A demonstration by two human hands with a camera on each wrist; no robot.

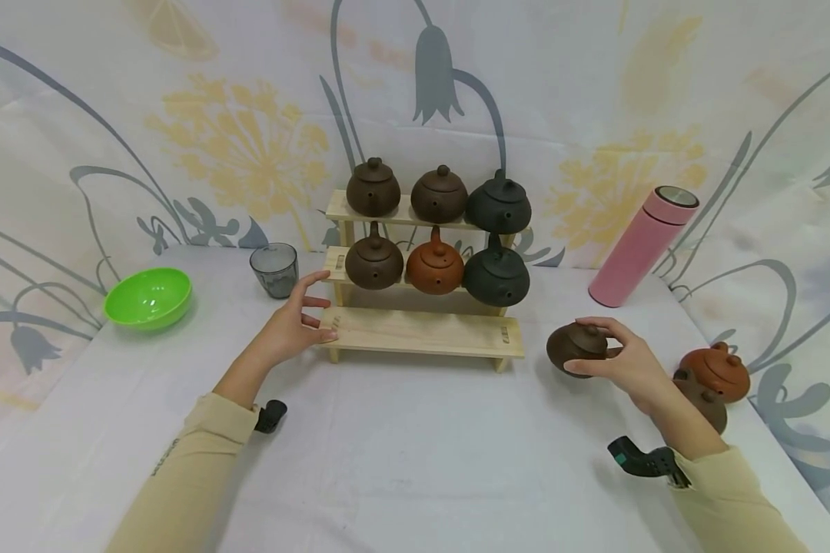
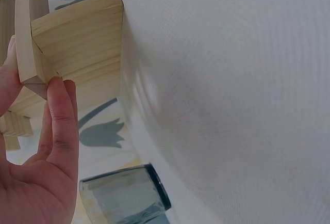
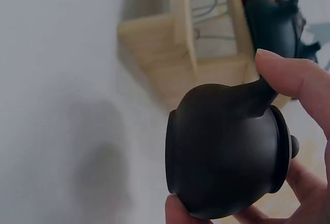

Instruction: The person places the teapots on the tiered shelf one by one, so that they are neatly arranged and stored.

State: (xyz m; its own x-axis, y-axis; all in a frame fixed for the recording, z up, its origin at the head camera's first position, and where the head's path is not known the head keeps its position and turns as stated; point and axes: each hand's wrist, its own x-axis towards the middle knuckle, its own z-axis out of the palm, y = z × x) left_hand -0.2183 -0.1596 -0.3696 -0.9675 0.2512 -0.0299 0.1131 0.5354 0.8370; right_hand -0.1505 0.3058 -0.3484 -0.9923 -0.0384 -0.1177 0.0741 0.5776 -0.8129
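My left hand [image 1: 292, 326] pinches the left end of the lowest board of a tiered wooden shelf [image 1: 422, 332]; the left wrist view shows thumb and fingers on either side of the board [image 2: 28, 43]. To the right of the shelf, my right hand [image 1: 625, 361] grips a dark brown teapot [image 1: 572, 347]. That teapot [image 3: 221, 146] hangs above the tablecloth, its shadow apart from it in the right wrist view. Thumb and fingers hold it by its sides, the thumb near the spout. Several teapots in brown, orange-red [image 1: 434, 267] and blackish green [image 1: 496, 276] stand on the two upper tiers.
An orange-red teapot [image 1: 715, 371] and a brown teapot [image 1: 707, 411] stand by the right edge, partly behind my right forearm. A pink flask [image 1: 629, 253] stands at the back right. At the left are a grey glass [image 1: 275, 270] and a green bowl [image 1: 148, 299].
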